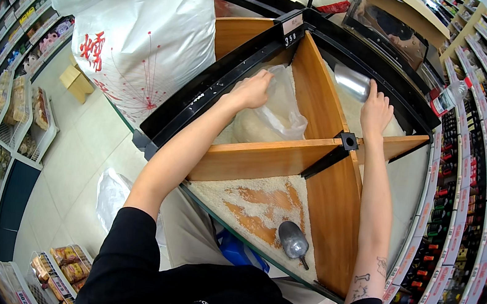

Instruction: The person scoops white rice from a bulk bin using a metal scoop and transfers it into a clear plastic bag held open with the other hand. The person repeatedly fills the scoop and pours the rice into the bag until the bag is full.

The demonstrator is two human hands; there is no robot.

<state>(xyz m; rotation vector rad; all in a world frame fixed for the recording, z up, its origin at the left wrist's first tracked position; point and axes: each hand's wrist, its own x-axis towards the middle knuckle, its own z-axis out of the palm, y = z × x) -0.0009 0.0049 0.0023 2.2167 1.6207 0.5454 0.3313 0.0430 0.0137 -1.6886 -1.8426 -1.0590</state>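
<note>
A clear plastic bag (272, 114) with rice in its bottom rests in the far left compartment of a wooden-divided rice bin. My left hand (252, 89) grips the mouth of this bag at its upper edge. Over the far right compartment, my right hand (377, 112) holds a shiny metal scoop (351, 82), its index finger stretched along the tool's end. Pale rice (348, 103) lies beneath the scoop. A second metal scoop (294, 239) sits in the near compartment, where thinly spread rice (261, 192) leaves patches of the wooden floor bare.
Wooden dividers (322, 86) cross the bin, meeting at a black post (349, 141). A large white sack (138, 39) stands against the left rim. A plastic bottle (449, 97) is at the far right corner. Bottle shelves (444, 217) line the right; bread baskets (64, 267) are lower left.
</note>
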